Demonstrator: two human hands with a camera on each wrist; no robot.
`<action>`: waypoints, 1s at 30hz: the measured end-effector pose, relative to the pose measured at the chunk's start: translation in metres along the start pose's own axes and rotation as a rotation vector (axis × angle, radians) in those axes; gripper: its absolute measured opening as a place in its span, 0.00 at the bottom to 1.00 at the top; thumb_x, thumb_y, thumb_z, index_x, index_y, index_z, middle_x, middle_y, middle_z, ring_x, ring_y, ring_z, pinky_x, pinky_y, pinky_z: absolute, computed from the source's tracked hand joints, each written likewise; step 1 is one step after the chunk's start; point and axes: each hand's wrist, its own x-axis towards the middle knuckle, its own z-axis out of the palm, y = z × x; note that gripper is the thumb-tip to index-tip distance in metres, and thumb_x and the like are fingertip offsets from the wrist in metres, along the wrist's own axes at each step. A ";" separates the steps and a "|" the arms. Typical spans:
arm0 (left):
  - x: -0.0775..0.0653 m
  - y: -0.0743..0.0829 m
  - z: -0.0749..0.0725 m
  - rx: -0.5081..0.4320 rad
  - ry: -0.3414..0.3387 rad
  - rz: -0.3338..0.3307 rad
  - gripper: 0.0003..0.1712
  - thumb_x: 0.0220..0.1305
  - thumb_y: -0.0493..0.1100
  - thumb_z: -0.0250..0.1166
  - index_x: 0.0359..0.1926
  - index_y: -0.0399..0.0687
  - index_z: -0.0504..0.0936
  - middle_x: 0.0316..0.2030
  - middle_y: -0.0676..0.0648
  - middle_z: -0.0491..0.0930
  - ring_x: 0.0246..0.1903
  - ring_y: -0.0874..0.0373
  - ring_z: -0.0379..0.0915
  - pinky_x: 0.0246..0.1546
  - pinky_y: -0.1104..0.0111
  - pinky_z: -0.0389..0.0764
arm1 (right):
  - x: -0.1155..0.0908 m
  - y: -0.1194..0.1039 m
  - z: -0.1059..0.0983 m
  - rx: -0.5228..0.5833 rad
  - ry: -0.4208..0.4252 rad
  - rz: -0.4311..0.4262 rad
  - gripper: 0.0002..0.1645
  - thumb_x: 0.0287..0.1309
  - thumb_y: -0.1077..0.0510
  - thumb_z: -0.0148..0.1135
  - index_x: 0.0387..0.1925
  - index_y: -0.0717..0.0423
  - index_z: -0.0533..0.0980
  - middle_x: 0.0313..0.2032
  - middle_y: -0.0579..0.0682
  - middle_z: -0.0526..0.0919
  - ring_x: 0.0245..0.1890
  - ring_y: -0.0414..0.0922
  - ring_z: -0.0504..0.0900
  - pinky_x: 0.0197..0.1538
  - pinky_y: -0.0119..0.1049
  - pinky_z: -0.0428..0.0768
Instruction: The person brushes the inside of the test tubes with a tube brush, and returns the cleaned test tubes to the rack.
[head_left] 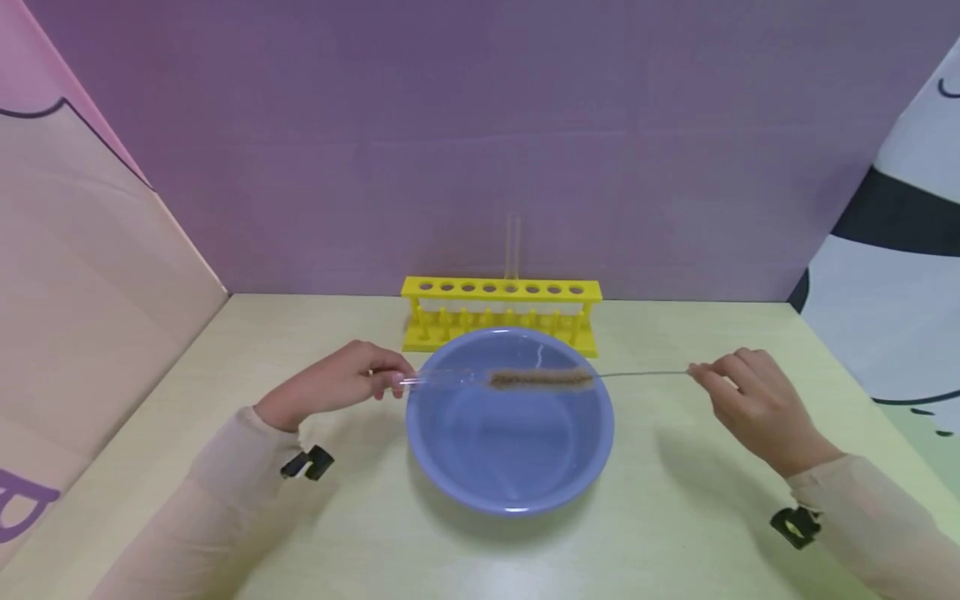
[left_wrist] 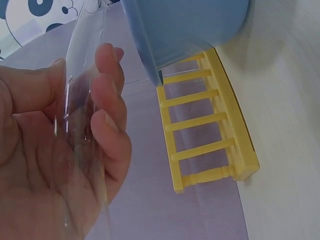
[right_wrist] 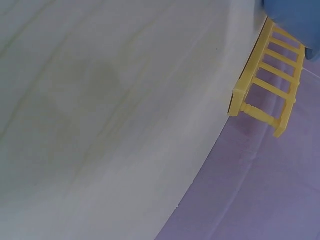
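My left hand (head_left: 337, 381) grips a clear glass test tube (head_left: 442, 379), held level over the blue basin (head_left: 510, 502). In the left wrist view, the tube (left_wrist: 80, 105) lies between the thumb and curled fingers. My right hand (head_left: 757, 408) pinches the end of the thin wire handle of a test tube brush (head_left: 540, 379). The brown bristles are in line with the tube, near its right end. Whether the brush tip is inside the tube, I cannot tell. No part of the right hand shows in the right wrist view.
Behind the basin stands a yellow test tube rack (head_left: 501, 290), close to the purple back wall (head_left: 480, 125). Another clear test tube (head_left: 512, 243) rises from the rack. The pale tabletop (head_left: 675, 533) surrounds the basin, with printed panels at both sides.
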 end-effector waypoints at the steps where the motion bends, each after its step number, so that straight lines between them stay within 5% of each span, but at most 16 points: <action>1: 0.000 0.000 0.000 0.000 -0.001 -0.003 0.12 0.68 0.33 0.52 0.44 0.41 0.83 0.31 0.48 0.80 0.27 0.58 0.72 0.30 0.67 0.75 | 0.000 0.000 0.000 0.000 0.001 0.001 0.21 0.67 0.65 0.39 0.26 0.69 0.76 0.19 0.56 0.72 0.17 0.50 0.65 0.21 0.39 0.62; 30: 0.007 0.002 0.006 -0.042 -0.007 -0.017 0.14 0.68 0.32 0.51 0.42 0.42 0.84 0.30 0.52 0.81 0.28 0.57 0.71 0.31 0.67 0.75 | 0.002 -0.005 0.004 0.021 0.036 0.012 0.20 0.67 0.64 0.41 0.26 0.68 0.77 0.19 0.56 0.72 0.17 0.50 0.66 0.22 0.40 0.62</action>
